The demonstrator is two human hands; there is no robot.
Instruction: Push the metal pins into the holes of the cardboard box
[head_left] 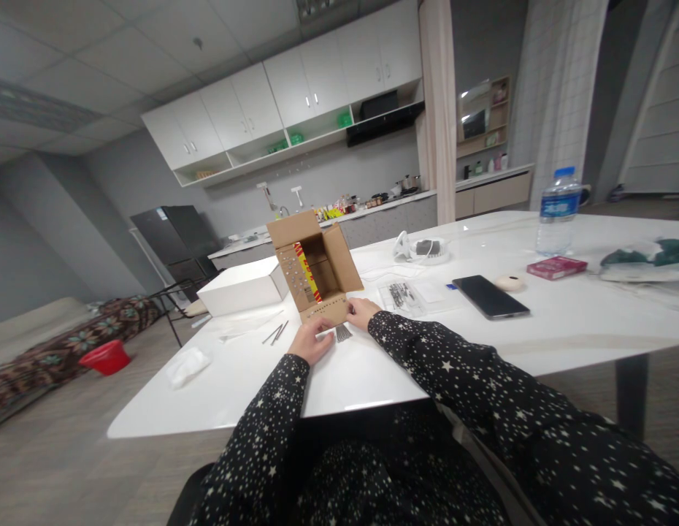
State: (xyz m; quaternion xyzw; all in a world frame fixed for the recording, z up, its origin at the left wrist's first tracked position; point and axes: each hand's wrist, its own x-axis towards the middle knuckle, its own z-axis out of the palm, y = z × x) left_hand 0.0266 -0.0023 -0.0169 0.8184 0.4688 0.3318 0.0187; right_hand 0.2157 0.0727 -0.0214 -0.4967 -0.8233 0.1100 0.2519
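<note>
An open cardboard box lies on its side, its mouth turned partly toward me. Small metal pieces dot its left side and front flap, and red-and-yellow tape crosses that side. My left hand rests at the left end of the front flap, thumb and fingers apart. At the flap's right end, my right hand has its fingertips pressed together; whatever they hold is too small to make out. Between my hands, a row of thin grey metal pieces lies on the table.
On the white table are a white box, metal rods, crumpled tissue, a clear tray of small parts, a black phone, a pink box and a water bottle. A red basin stands left.
</note>
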